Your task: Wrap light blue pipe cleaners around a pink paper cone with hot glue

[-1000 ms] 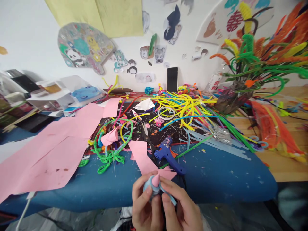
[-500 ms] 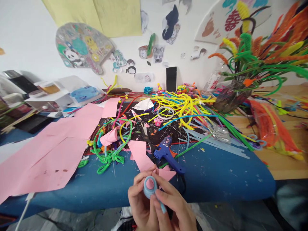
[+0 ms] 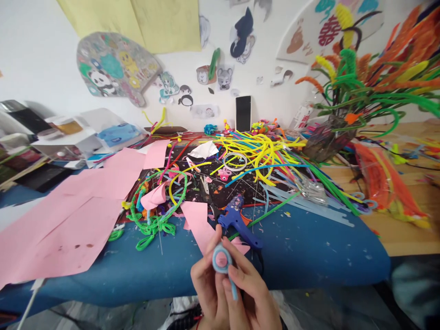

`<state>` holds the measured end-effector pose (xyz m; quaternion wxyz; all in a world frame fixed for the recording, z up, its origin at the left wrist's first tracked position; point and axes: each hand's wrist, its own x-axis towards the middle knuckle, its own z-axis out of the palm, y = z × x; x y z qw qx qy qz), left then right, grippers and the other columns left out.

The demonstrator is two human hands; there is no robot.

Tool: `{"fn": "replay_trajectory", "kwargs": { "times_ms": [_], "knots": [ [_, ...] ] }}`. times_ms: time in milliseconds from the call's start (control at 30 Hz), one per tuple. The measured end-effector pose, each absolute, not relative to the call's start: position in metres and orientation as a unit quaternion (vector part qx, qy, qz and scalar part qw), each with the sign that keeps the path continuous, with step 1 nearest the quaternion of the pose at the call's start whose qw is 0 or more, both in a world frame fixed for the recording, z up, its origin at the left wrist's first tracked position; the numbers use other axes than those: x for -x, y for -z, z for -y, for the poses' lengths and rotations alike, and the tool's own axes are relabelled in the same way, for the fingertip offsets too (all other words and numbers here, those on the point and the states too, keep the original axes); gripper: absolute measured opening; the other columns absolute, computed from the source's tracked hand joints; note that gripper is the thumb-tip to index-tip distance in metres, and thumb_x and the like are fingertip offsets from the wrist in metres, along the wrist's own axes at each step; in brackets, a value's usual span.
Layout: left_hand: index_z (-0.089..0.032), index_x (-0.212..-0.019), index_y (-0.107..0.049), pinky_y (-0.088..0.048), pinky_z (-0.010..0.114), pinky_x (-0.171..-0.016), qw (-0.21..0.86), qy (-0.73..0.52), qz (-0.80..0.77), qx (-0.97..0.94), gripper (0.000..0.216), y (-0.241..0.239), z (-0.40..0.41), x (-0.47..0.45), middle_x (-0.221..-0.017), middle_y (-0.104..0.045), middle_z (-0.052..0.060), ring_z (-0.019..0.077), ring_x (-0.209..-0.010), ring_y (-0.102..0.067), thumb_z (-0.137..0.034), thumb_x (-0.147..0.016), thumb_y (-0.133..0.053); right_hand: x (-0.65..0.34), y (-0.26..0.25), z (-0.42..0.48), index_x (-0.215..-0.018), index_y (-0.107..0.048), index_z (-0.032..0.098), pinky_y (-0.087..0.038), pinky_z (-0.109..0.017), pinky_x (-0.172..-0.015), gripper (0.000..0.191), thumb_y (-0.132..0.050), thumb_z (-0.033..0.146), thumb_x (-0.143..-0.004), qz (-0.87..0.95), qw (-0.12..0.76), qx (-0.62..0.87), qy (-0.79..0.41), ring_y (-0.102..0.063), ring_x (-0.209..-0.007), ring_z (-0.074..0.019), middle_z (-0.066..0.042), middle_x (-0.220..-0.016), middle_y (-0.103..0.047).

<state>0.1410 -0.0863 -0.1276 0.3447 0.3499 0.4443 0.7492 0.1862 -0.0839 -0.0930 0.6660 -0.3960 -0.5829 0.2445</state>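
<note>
At the lower middle of the frame, a pink cone [image 3: 222,260] sits between two cupped hands, its tip turned toward the viewer and a fuzzy light-blue strip [image 3: 234,289] ringing it. The left hand [image 3: 207,285] closes about the wrapped piece from the left, fingers bent and gathered narrowly against its side. The right hand [image 3: 253,288] comes in from the right — its thumb and index finger drawn together on the strip, whose loose end pokes out below them. How the remaining fingertips meet behind the piece cannot be told.

Just above the hands lie a pink paper strip [image 3: 196,220] and a blue glue gun [image 3: 237,221], both on the blue table cover [image 3: 302,256]. Farther out, green fuzzy loops [image 3: 160,225] lie left of center, large pink sheets [image 3: 75,215] spread across the left — and yellow stems [image 3: 266,151] heap up right of center, beneath a black-screened phone [image 3: 243,112].
</note>
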Motion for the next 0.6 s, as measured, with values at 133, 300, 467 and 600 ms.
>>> {"fn": "replay_trajectory", "kwargs": {
  "times_ms": [133, 300, 467, 600],
  "knots": [
    [-0.033, -0.149, -0.053, -0.06, 0.038, -0.104, 0.361, -0.705, -0.4, -0.46, 0.049, 0.117, 0.082, -0.121, -0.14, -0.071, 0.008, 0.0255, -0.125, -0.07, -0.028, -0.102, -0.062, -0.21, 0.091, 0.076, -0.123, -0.066, 0.023, -0.062, -0.036, -0.102, 0.032, -0.062, 0.007, -0.096, 0.658, 0.625, 0.352, -0.231, -0.067, -0.128, -0.0251, -0.009, -0.144, -0.066],
    [-0.03, -0.131, -0.071, -0.061, 0.026, -0.096, 0.264, -0.642, -0.429, -0.578, 0.039, 0.101, 0.073, -0.095, -0.122, -0.08, 0.005, 0.0206, -0.11, -0.076, -0.022, -0.093, -0.074, -0.213, 0.081, 0.075, -0.119, -0.07, 0.025, -0.06, -0.03, -0.103, 0.023, -0.055, 0.018, -0.104, 0.612, 0.631, 0.399, -0.261, -0.071, -0.121, -0.0194, -0.006, -0.133, -0.073],
    [-0.024, -0.126, -0.072, -0.06, 0.023, -0.091, 0.212, -0.653, -0.409, -0.601, 0.035, 0.094, 0.068, -0.098, -0.115, -0.08, 0.005, 0.0171, -0.103, -0.075, -0.023, -0.091, -0.076, -0.216, 0.075, 0.073, -0.122, -0.069, 0.025, -0.06, -0.024, -0.101, 0.033, -0.057, 0.006, -0.098, 0.629, 0.622, 0.384, -0.265, -0.075, -0.114, -0.0161, -0.003, -0.123, -0.078],
    [-0.021, -0.123, -0.072, -0.06, 0.022, -0.091, 0.188, -0.649, -0.403, -0.617, 0.031, 0.092, 0.066, -0.1, -0.112, -0.079, 0.006, 0.0163, -0.102, -0.074, -0.022, -0.092, -0.075, -0.215, 0.072, 0.075, -0.117, -0.069, 0.025, -0.059, -0.023, -0.102, 0.025, -0.058, 0.009, -0.1, 0.585, 0.643, 0.41, -0.276, -0.076, -0.112, -0.0142, -0.001, -0.116, -0.081]
  ]
}}
